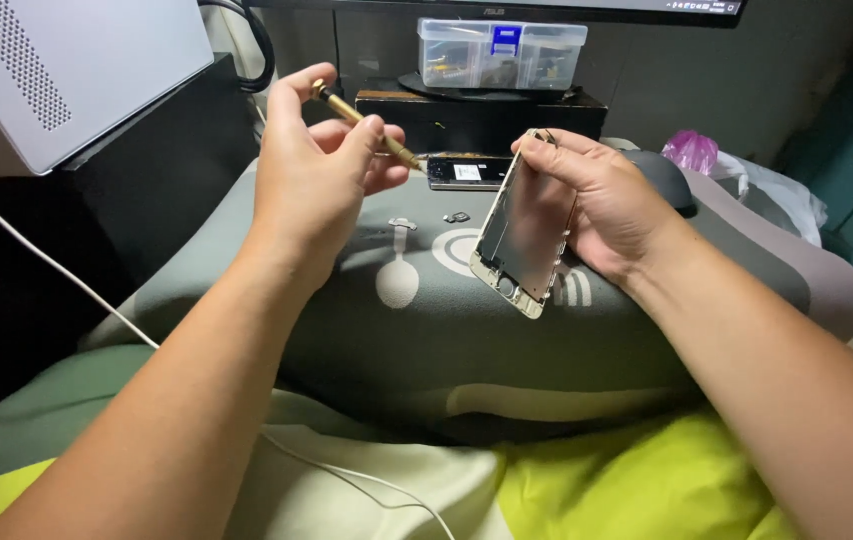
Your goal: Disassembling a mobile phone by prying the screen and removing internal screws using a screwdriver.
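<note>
Phone screen panel (525, 235), held tilted on edge above the middle of the grey cushion (547, 350), its inner side turned toward me and its lower end nearest the cushion; my right hand (602, 205) grips it from the right, fingers curled over its top and thumb along its far edge; my left hand (317, 165), to the left of the panel and apart from it, pinches a brass screwdriver (367, 125) between thumb and fingers, tip pointing right and down toward the far part of the cushion; just beyond that tip, the phone body (469, 171) lying flat at the cushion's far edge; two small metal parts (456, 216) on the cushion between my hands; farther back, a clear plastic parts box (502, 52) on a dark stand; far left, a white perforated case (57, 70); a white cable (57, 270) crossing near left; a pink bag (692, 150) at far right.
</note>
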